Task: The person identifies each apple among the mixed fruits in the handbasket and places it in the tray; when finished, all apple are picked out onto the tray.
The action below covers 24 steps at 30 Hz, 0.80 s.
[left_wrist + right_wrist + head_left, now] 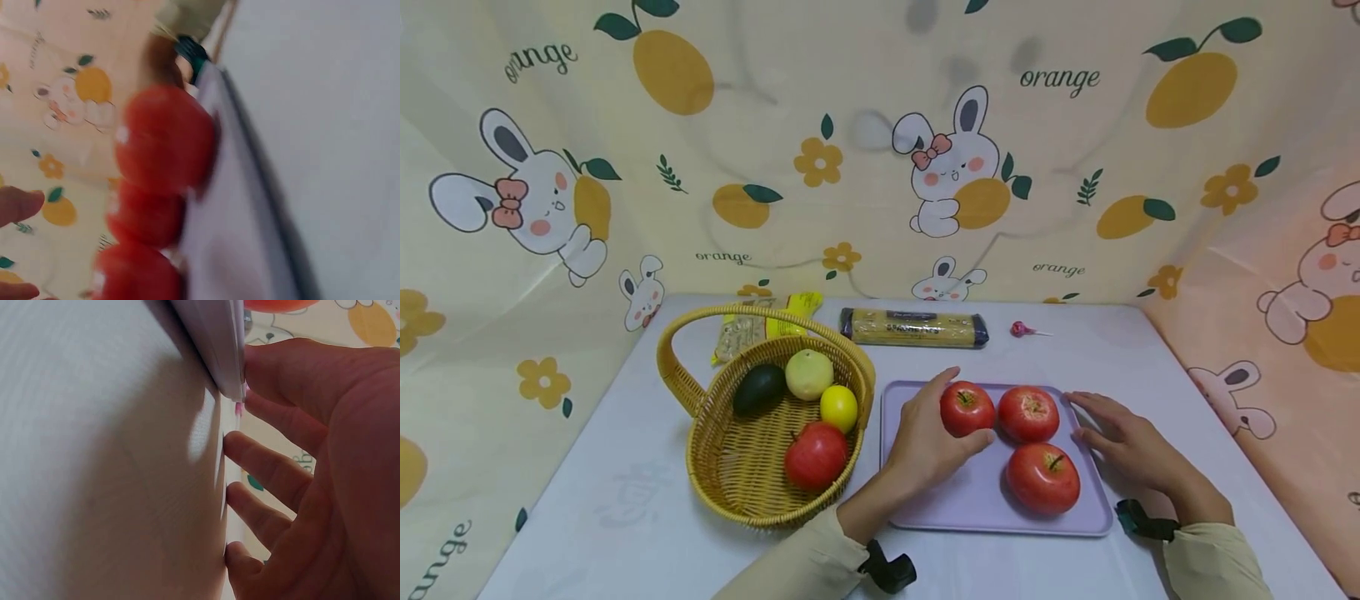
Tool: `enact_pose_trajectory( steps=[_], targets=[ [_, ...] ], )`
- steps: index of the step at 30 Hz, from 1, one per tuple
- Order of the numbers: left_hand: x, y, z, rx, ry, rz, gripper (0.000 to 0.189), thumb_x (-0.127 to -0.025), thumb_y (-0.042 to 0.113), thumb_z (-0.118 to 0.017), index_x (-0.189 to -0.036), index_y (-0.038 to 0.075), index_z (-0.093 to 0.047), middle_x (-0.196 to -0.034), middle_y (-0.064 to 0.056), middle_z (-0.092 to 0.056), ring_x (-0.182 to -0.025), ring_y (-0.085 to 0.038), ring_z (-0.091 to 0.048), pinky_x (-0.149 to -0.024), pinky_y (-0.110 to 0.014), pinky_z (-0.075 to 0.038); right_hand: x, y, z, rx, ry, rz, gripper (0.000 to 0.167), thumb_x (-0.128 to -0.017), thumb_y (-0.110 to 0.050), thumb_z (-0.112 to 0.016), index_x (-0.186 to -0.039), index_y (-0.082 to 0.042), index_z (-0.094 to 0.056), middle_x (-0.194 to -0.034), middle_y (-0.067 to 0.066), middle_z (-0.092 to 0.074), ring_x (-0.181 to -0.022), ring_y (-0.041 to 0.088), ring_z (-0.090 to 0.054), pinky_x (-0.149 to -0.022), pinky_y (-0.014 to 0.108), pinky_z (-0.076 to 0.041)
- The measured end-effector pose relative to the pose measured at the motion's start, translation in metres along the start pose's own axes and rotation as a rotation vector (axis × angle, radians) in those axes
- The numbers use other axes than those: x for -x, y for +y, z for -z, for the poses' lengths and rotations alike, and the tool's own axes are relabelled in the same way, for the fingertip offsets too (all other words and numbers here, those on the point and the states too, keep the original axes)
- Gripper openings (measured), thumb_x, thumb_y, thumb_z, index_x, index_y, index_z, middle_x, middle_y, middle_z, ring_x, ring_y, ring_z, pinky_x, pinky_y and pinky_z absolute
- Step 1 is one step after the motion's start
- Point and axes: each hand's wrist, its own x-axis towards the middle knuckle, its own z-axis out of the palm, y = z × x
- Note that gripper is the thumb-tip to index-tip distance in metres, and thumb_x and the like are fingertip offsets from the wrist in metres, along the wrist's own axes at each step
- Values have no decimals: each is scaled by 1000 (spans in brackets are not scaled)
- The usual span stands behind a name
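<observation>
Three red apples sit on a light purple tray: a left one, a back right one and a front one. My left hand is beside the left apple, thumb stretched out in front of it and fingers behind. In the left wrist view its fingertips stand apart from the apples, which look blurred. At the tray's right edge is my right hand. Its thumb touches the rim in the right wrist view, while the other fingers are spread with their tips at the tabletop.
Left of the tray stands a wicker basket with an avocado, a pale green round fruit, a yellow lemon and a red fruit. Behind lie yellow packets, a spaghetti pack and a lollipop.
</observation>
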Motion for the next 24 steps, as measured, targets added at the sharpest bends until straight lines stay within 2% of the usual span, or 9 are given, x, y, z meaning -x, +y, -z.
enact_pose_trajectory(
  steps=[2,6,10,12,15,19,24],
  targets=[
    [7,7,7,56,-39,-26,89,-88,28,-93,-164,20,-48,-153,-9,-66,-137,-28,-65,-112,-47,-59,-1,-1,0,-3,-6,-8,74,-106,-43,-71,-170,-21,-41,-171,29,-39,-152,64,-35,-107,86,-39],
    [25,16,24,176,-147,-66,85,-89,27,-91,-163,21,-50,-158,-3,-63,-146,-26,-61,-122,-44,-50,-1,-1,1,-10,-11,-19,73,-106,-44,-70,-170,-21,-42,-171,28,-39,-153,64,-35,-108,85,-39],
    [42,21,46,296,-260,-57,79,-91,24,-90,-161,21,-54,-157,5,-64,-149,-19,-58,-126,-33,-44,-2,-1,1,8,1,-10,74,-106,-43,-71,-169,-20,-43,-170,28,-41,-152,64,-35,-108,85,-40],
    [51,21,59,353,-309,-37,76,-92,22,-89,-160,21,-55,-156,7,-64,-148,-14,-59,-125,-27,-43,-2,-1,0,13,5,-8,74,-105,-42,-72,-169,-19,-43,-169,28,-41,-152,64,-36,-108,85,-40],
    [62,20,82,415,-360,-13,74,-94,20,-88,-160,20,-54,-157,5,-63,-147,-11,-58,-123,-25,-45,-2,-1,0,13,4,-7,74,-105,-43,-72,-169,-20,-42,-170,28,-41,-152,63,-36,-107,85,-41],
    [75,14,113,467,-371,-8,74,-95,16,-87,-161,12,-53,-160,-6,-61,-150,-22,-58,-122,-28,-47,-2,0,0,-1,-1,-10,74,-106,-43,-71,-170,-20,-42,-170,28,-40,-152,64,-36,-107,85,-41],
    [87,4,148,481,-348,-4,72,-98,14,-84,-160,-1,-50,-161,-18,-58,-152,-34,-55,-121,-31,-48,-1,-1,0,4,5,-8,74,-106,-43,-71,-170,-20,-42,-170,28,-40,-151,64,-36,-106,85,-41]
  ],
)
